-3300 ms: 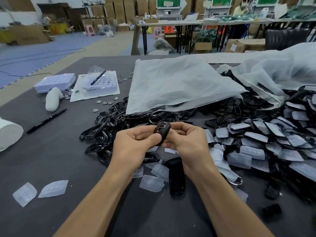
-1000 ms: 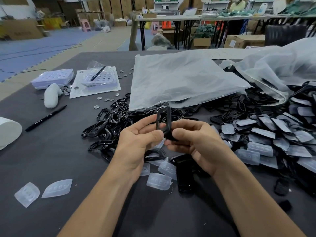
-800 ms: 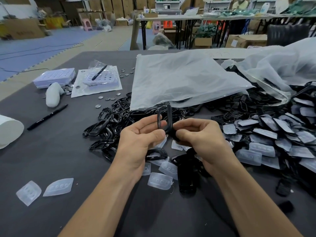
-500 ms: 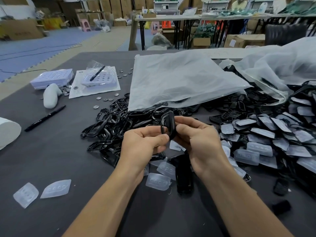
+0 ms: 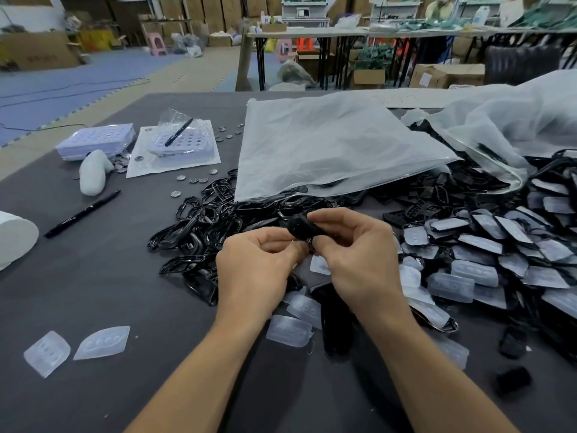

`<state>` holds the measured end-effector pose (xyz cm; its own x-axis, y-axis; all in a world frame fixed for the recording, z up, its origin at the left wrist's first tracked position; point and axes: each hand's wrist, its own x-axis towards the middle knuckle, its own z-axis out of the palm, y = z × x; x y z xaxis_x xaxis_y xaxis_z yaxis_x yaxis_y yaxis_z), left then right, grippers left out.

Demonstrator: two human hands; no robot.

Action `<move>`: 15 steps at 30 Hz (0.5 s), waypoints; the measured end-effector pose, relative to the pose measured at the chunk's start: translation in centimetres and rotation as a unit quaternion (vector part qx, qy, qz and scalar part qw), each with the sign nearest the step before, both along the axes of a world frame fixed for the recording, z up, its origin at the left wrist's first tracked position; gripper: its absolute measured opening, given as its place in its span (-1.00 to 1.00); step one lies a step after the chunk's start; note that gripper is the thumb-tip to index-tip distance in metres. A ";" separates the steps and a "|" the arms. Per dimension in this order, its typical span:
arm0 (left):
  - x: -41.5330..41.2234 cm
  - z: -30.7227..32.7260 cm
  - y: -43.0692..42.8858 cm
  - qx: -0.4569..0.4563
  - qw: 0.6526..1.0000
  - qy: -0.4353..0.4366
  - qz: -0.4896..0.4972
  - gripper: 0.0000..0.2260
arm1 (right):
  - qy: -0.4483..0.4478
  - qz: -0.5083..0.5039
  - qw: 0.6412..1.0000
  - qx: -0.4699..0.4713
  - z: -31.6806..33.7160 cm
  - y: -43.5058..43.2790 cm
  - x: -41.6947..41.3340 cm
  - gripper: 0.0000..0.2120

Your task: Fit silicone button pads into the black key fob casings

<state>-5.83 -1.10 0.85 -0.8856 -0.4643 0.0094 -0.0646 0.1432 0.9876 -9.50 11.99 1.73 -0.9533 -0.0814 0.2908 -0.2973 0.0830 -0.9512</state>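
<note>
Head view: a black key fob casing (image 5: 301,228) is held above the dark table (image 5: 109,276), near its middle, pinched between both hands. The right hand (image 5: 359,260) grips it from the right with thumb and fingers curled over its top; the left hand (image 5: 259,264) closes on its lower left end with thumb and forefinger. Whether a pad sits inside is not visible. Loose silicone button pads (image 5: 288,331) lie just below the hands beside another black casing (image 5: 335,326). A heap of pad-fitted casings (image 5: 487,254) spreads to the right, empty black frames (image 5: 199,226) to the left, partly under a translucent plastic bag (image 5: 327,145). Two pads (image 5: 78,346) lie apart at the lower left.
</note>
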 end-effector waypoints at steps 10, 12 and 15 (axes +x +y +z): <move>-0.6 0.6 -0.5 0.281 0.955 0.044 -0.083 -0.73 | 0.094 0.018 0.989 0.111 0.0 -0.2 0.7 -0.56; -0.6 0.7 -0.6 0.277 0.957 0.051 -0.073 -0.70 | 0.041 0.017 0.999 0.024 0.2 -0.4 0.6 -0.61; -0.5 0.8 -0.7 0.272 0.957 0.055 -0.084 -0.66 | -0.023 -0.019 1.000 0.002 0.0 0.2 -0.1 -0.63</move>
<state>-6.35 -1.81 1.66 -0.9555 -0.2789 -0.0958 0.0234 -0.3956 0.9181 -9.59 12.15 1.74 -0.9680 -0.0463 0.2466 -0.2501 0.0981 -0.9632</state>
